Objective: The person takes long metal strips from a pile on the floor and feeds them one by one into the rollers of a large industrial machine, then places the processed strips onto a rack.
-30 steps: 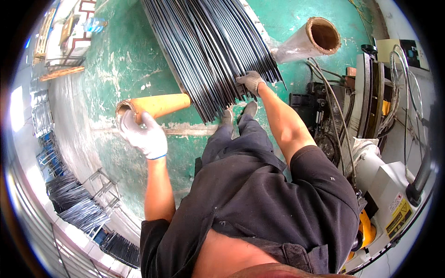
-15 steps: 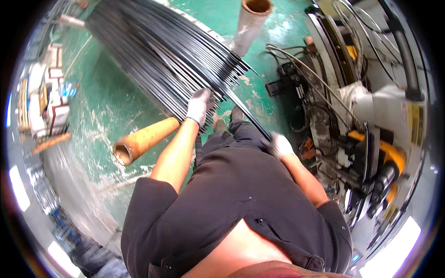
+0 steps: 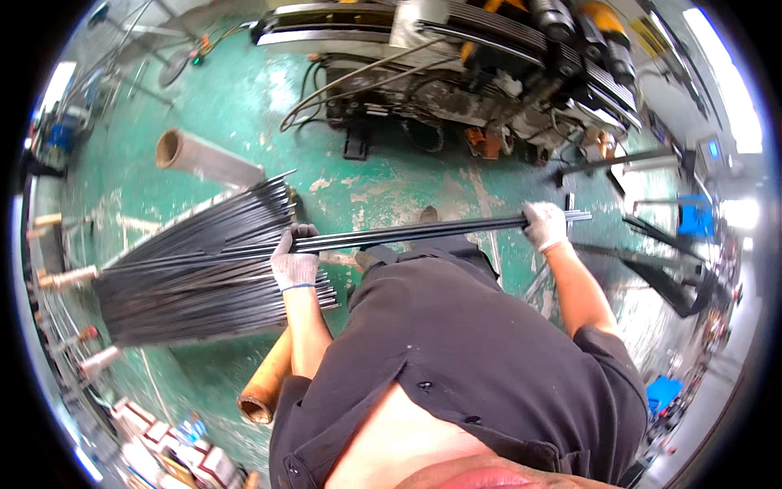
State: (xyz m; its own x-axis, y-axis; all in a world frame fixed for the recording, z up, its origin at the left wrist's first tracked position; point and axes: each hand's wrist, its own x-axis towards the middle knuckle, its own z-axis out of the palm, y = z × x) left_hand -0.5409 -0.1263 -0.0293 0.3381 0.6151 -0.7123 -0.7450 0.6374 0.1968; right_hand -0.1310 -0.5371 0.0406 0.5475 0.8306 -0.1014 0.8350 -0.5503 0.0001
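Drawn farther from the pile [image 3: 163,310], some rods [image 3: 423,233] now stretch across the person's front. Left hand [image 3: 294,262] and right hand [image 3: 544,226] each clasp them, the left near the pile's ends.

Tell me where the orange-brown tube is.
In the head view, the orange-brown tube is lower left of centre, beside the person's left forearm and below the pile of black rods.

Long black rods [image 3: 423,233] stretch sideways, closely bundled.
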